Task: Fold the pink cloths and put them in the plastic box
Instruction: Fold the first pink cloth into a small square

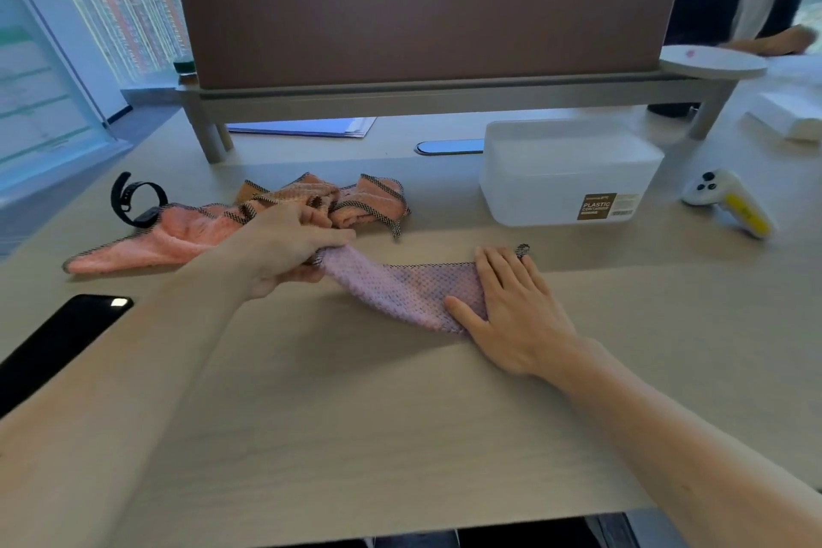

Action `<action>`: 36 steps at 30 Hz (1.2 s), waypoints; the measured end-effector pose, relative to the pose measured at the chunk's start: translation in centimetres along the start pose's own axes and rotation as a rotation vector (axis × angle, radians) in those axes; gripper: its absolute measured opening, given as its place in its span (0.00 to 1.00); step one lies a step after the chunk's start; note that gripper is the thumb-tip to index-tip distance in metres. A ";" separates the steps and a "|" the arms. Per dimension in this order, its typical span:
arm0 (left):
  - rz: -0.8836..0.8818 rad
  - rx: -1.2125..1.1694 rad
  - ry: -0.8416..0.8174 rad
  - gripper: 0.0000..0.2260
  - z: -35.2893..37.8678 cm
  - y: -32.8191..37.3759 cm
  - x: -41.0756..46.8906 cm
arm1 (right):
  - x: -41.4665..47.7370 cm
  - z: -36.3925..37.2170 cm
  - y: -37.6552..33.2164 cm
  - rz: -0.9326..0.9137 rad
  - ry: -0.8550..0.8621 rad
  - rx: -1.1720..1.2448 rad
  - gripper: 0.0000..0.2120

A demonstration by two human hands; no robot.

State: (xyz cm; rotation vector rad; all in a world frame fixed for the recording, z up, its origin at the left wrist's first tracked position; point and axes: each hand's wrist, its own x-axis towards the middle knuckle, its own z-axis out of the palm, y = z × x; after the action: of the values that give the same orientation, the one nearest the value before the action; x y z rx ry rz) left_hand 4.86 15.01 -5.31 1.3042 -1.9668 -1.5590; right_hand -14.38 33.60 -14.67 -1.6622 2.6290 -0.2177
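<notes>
Pink cloth (400, 289) in play, lying on the worktop (356, 414) in front of the plastic box (533, 196) and a little to its left. It is stretched into a twisted wedge, not a flat square. My left hand (284, 249) has its fingers (331, 236) curled tight round the bunched end, the end farthest from the box. My right hand (511, 311) lies flat on the wide end nearest the box, fingers straight and spread, pressing down and gripping nothing.

Here's what worries me. That bunched end looks gathered, not a clean corner, so folding from this grip would likely give me a lopsided wad with the stitched edges out of line. If I pull too hard with the left, the cloth may slide out from under the flat palm, since only pressure pins it.

The heap of cloths (311, 200) sits left of the box, right behind my left knuckles, and I can't tell whether they touch. A careless lift could snag one and drag it along. One cloth of that heap runs out farther from the box to where a black wrist strap (133, 198) sits at its edge, so a tug there could pull the strap about.

The box stands apart from the cloth, so I reckon the carry across is where a loose fold could fall open.
</notes>
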 end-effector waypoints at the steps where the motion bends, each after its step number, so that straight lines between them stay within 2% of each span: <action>1: 0.033 0.031 0.003 0.15 0.5 0.6 0.0 | -0.1 -0.5 0.0 -0.009 0.001 0.034 0.48; 4: 0.161 0.120 -0.020 0.12 3.5 3.2 -0.1 | 0.2 -3.0 0.0 -0.008 0.099 0.294 0.37; 7: 0.243 0.183 -0.056 0.19 7.3 5.2 0.2 | 0.8 -5.9 0.0 0.096 0.210 0.748 0.20; 9: 0.258 0.241 -0.112 0.20 9.7 5.7 0.4 | 1.0 -7.0 0.4 0.237 0.116 1.101 0.16; 11: 0.258 0.284 -0.179 0.19 11.8 5.6 0.7 | 0.6 -7.5 1.1 0.383 -0.012 1.329 0.19; 14: 0.244 0.313 -0.235 0.19 14.2 4.5 1.3 | 0.2 -7.4 2.3 0.491 -0.118 1.339 0.21; 19: 0.269 0.356 -0.241 0.19 16.5 3.5 1.8 | 0.4 -7.0 3.2 0.531 -0.216 1.317 0.22; 26: 0.271 0.299 -0.336 0.29 16.2 3.0 1.0 | 0.9 -6.6 3.5 0.524 -0.260 1.260 0.21; 29: 0.389 0.270 -0.186 0.21 14.1 2.0 0.2 | 1.1 -5.8 4.0 0.473 -0.203 1.198 0.14; 32: 0.626 0.561 0.089 0.15 12.0 -0.6 -0.1 | 1.3 -5.2 4.4 0.460 -0.154 1.166 0.06; 34: 0.697 0.681 0.116 0.17 11.7 -2.3 -0.1 | 1.3 -4.7 4.8 0.452 -0.118 1.126 0.07; 36: 0.693 0.747 0.046 0.21 11.9 -3.3 -0.3 | 1.3 -4.4 5.1 0.438 -0.079 1.079 0.07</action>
State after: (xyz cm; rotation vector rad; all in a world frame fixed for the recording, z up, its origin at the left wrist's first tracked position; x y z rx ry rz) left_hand -1.89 22.48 -12.42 0.6753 -2.6771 -0.4773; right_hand -19.90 35.03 -10.95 -0.6999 2.0367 -1.2194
